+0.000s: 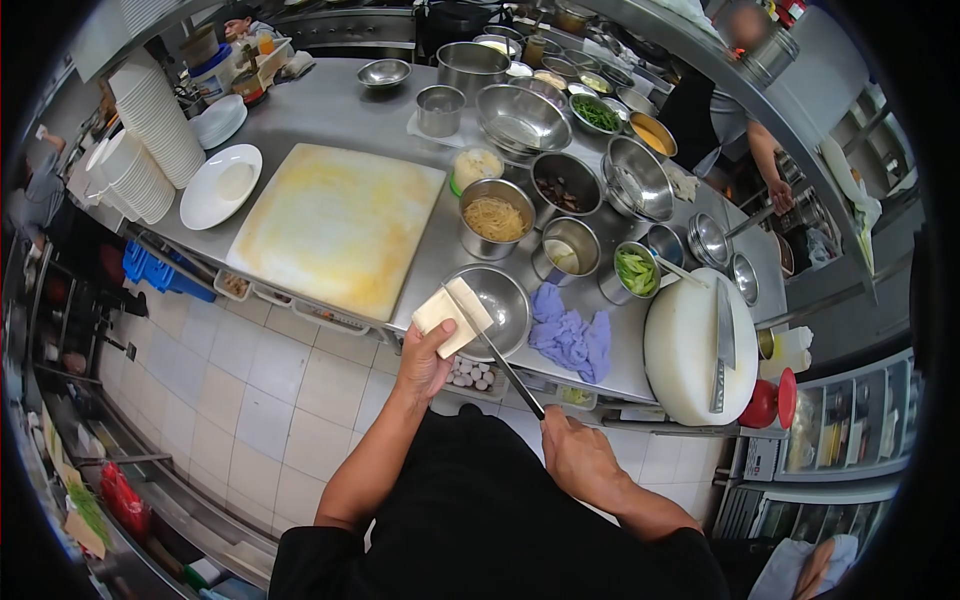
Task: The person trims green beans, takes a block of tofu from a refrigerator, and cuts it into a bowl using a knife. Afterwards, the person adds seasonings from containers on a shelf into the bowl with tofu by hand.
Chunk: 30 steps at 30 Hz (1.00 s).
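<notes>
Steel bench [320,105] carries a large stained white board [335,230], with a metal bowl [510,312] right of it at the near edge. Long knife [511,377] is held by its handle in the closed right hand [583,458], blade against a pale block [438,309], cut depth hard to tell at this size. Block itself is gripped in the left hand [428,362], over the bowl's left side.

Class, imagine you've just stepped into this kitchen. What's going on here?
A person's left hand holds a pale block over the near edge of a metal bowl. Their right hand grips a knife, its blade at the block; how deep it cuts is unclear. A purple cloth lies to the right of the bowl.
</notes>
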Each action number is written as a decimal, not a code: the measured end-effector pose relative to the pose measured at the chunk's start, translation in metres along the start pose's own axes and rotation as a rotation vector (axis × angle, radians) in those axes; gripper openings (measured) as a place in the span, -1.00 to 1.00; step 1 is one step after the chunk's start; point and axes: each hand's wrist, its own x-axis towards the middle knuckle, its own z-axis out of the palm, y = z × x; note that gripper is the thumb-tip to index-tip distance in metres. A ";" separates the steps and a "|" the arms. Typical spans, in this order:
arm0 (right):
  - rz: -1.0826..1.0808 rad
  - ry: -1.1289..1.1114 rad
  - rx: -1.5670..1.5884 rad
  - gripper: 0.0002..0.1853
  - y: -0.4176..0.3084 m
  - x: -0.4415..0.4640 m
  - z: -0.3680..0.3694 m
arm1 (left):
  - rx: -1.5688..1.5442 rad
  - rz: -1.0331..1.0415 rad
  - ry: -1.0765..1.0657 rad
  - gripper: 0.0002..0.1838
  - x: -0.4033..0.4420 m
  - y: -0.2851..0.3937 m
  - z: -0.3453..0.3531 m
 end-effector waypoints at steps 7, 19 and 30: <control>-0.027 0.036 -0.039 -0.88 0.001 -0.001 0.003 | 0.019 0.010 0.058 -0.38 0.001 -0.001 0.004; 0.000 0.004 -0.182 -0.83 0.010 0.004 0.021 | -0.056 -0.048 0.082 -0.50 0.000 -0.008 0.004; 0.063 -0.058 -0.071 -0.89 0.018 0.012 0.032 | -0.015 -0.067 0.094 -0.55 0.003 -0.012 0.008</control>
